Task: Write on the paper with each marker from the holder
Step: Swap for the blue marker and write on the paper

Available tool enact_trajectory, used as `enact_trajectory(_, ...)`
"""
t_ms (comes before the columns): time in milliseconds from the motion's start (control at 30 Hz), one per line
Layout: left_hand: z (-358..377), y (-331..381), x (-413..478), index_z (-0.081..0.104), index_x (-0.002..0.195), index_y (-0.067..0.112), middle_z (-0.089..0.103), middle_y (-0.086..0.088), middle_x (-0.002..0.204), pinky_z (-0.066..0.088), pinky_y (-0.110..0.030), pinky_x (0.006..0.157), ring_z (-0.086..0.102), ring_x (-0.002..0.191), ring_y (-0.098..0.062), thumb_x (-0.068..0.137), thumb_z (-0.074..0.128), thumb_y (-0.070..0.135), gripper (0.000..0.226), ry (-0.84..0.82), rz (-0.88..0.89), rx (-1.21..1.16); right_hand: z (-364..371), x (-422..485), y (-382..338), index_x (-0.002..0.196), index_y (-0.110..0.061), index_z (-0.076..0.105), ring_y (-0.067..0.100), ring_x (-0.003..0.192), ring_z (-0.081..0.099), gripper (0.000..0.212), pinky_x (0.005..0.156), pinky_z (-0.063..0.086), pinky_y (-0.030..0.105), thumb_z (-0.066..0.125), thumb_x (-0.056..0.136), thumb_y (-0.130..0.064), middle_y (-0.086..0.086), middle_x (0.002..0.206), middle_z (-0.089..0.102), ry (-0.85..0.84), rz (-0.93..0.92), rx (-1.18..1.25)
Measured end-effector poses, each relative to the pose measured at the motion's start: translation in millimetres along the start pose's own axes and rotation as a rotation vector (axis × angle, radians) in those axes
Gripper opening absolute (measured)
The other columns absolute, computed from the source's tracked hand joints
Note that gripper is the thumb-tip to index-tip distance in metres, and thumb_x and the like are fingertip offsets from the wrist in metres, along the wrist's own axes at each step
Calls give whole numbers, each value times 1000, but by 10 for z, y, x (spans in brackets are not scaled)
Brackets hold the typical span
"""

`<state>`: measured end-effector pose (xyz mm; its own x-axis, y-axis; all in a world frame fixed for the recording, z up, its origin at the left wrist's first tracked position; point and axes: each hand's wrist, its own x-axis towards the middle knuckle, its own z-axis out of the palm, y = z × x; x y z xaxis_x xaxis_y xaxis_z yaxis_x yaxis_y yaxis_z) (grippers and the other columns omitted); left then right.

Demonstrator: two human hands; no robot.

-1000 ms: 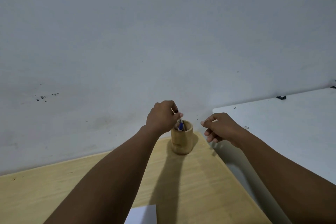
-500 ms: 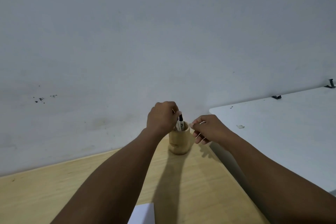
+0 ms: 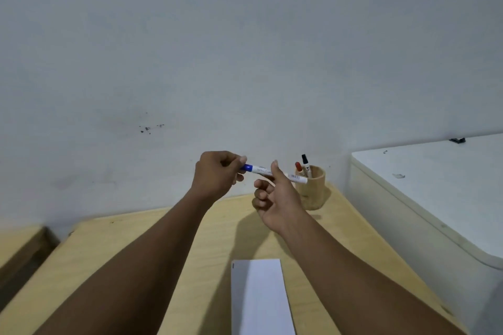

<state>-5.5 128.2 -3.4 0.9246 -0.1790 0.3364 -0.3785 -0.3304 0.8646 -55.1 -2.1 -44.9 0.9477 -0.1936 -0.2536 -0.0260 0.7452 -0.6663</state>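
Note:
A white marker with a blue cap (image 3: 261, 170) lies level in the air between both hands, above the wooden table (image 3: 136, 247). My left hand (image 3: 217, 175) pinches its blue capped end. My right hand (image 3: 275, 198) grips the white barrel near the middle. Behind them stands the round wooden holder (image 3: 313, 187) at the table's far right corner, with a red-capped marker (image 3: 298, 166) and a black-capped marker (image 3: 306, 162) sticking up out of it. A white sheet of paper (image 3: 260, 299) lies on the table near me, between my forearms.
A plain grey wall (image 3: 245, 49) rises right behind the table. A white cabinet top (image 3: 435, 187) adjoins the table on the right, a little higher. Another wooden surface (image 3: 16, 245) shows at the far left across a gap.
The blue marker has come out of the holder and is now level between both hands, left of the holder. My head has turned, so more table and paper show.

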Motion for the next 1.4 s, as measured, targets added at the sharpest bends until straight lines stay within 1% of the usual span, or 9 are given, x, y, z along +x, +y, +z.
enact_trajectory(233,-325,-515,-418,76,86,-2,73,-9,72,57,-26,64,71,66,-20,85,82,19,22,-76,-168,-265,41,1,404,86,-3,65,11,41,58,30,38,40,19,64,98,-30,9,62,65,-47,-37,-173)
enact_trajectory(367,-496,-820,-522,70,73,-3,70,-10,73,63,-32,70,68,65,-30,90,77,12,24,7,-297,-383,-114,33,311,90,-3,66,14,47,65,27,44,47,21,57,102,-25,12,69,62,-89,-111,-310)
enact_trajectory(467,-704,-1156,-638,72,73,0,78,-12,80,62,-37,74,72,67,-26,86,80,16,22,-61,-316,-184,-319,17,94,92,-2,69,23,59,72,26,51,51,26,57,101,-23,14,73,68,-84,-141,-502)
enact_trajectory(567,-679,-1346,-759,77,77,10,77,5,65,56,-27,67,69,62,-10,83,78,16,8,-243,-253,171,-438,-40,111,98,-1,72,32,72,77,21,57,56,31,58,97,-17,17,78,73,-100,-108,-653)
enact_trajectory(633,-564,-1336,-833,76,74,16,73,15,59,50,-21,64,65,59,-1,79,74,15,5,-334,-215,290,-478,-87,271,96,1,72,31,68,76,15,54,56,30,64,93,-11,19,76,72,-107,-115,-705)
enact_trajectory(733,-425,-1329,-900,73,70,19,76,9,66,56,-26,66,69,63,-6,71,70,23,5,-415,-214,322,-591,-110,578,85,0,71,25,52,65,12,47,48,30,77,86,-11,17,66,67,-78,-177,-791)
enact_trajectory(833,-373,-1356,-908,70,72,18,78,2,69,59,-29,67,71,62,-11,70,69,25,7,-451,-256,312,-697,-114,825,79,-4,70,26,50,62,16,44,42,28,79,85,-15,15,62,68,-43,-204,-871)
enact_trajectory(1067,-306,-1440,-878,70,81,24,76,2,78,57,-32,74,64,67,-9,70,82,36,20,-469,-250,401,-757,-170,990,79,-7,71,20,56,74,14,49,51,32,77,86,-18,11,67,76,-16,-316,-1028)
enact_trajectory(1400,-300,-1334,-865,66,91,23,65,9,73,48,-26,66,60,66,-11,62,92,45,45,-549,-309,384,-788,-151,1020,78,-13,72,17,57,76,11,54,55,28,79,83,-19,0,63,75,-30,-364,-1123)
